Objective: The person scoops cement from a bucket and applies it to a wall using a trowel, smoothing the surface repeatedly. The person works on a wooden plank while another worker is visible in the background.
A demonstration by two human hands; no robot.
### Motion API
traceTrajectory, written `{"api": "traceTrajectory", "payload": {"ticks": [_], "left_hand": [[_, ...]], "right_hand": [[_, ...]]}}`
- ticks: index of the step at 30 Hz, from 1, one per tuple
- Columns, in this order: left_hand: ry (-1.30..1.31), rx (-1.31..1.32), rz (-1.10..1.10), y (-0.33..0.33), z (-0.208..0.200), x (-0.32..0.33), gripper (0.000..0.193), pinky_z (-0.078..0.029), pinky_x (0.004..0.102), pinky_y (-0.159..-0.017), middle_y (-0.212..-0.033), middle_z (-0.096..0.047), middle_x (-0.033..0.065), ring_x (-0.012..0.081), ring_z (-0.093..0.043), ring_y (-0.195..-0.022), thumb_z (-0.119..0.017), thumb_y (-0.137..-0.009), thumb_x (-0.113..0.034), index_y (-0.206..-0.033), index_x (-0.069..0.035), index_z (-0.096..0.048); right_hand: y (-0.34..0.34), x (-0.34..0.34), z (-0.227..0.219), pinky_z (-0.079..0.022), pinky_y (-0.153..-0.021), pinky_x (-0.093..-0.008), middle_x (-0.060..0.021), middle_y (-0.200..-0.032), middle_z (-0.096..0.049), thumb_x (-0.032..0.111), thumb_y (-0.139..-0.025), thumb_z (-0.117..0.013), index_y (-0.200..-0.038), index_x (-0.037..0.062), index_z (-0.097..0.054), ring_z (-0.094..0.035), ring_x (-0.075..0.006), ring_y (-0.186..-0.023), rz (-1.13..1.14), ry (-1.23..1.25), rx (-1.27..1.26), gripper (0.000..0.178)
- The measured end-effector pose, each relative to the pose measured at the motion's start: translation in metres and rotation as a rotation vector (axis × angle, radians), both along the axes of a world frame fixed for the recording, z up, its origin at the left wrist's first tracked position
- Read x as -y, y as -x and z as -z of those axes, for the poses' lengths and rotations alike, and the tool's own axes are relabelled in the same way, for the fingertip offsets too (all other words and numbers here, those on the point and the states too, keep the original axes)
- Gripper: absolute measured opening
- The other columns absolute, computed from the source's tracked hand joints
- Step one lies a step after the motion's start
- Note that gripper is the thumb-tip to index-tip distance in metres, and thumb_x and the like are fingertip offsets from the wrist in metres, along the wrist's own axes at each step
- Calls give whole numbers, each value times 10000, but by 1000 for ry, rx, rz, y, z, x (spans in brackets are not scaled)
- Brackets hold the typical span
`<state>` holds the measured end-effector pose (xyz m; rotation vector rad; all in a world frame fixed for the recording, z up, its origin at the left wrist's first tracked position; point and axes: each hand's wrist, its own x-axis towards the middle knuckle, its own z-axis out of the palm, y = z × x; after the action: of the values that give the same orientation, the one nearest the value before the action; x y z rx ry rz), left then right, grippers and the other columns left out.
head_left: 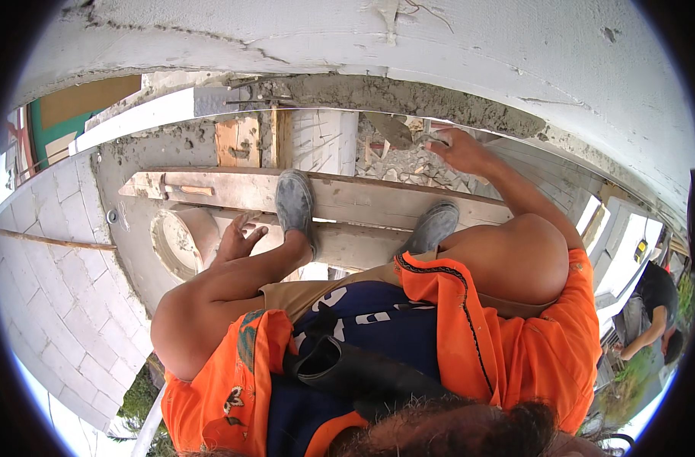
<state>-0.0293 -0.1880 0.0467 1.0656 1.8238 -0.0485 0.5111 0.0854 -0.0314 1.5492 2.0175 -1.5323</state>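
Note:
I stand on a wooden scaffold plank (362,199) with both grey shoes on it. My right hand (460,151) is raised to the wall and grips a trowel (397,131) whose blade lies against a band of wet grey mortar (408,97) on the white wall. My left hand (238,238) hangs at my side over the plank, fingers spread and holding nothing, just right of a mortar-smeared bucket (176,244).
A hammer (181,188) lies on the plank's left end. Wooden boards (239,141) stand behind it against a white block wall (58,289). Broken rubble (408,167) lies beyond the plank. Another person (656,320) bends over at the lower right.

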Motion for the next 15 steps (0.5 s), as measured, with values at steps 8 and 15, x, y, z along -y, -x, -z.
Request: {"api": "traceTrajectory", "payload": {"ticks": [8, 15], "left_hand": [[248, -107, 439, 23, -96, -68, 741, -545, 477, -1109, -1384, -713, 224, 377, -685, -1290, -813, -965, -502, -1498, -26, -617], [138, 103, 830, -60, -48, -150, 681, -540, 497, -1083, -1267, -749, 211, 390, -707, -1227, -837, -931, -486, -1432, -54, -676]], "right_hand": [[34, 61, 17, -556, -1024, -576, -349, -1288, -671, 278, -1059, -640, -1490, -66, -499, -671, -530, -1231, 56, -162, -24, 570], [7, 20, 2, -566, -1023, -585, -353, -1348, -618, 230, -1052, -629, -1467, -20, -540, -684, -513, -1207, 10, -210, 239, 493]]}}
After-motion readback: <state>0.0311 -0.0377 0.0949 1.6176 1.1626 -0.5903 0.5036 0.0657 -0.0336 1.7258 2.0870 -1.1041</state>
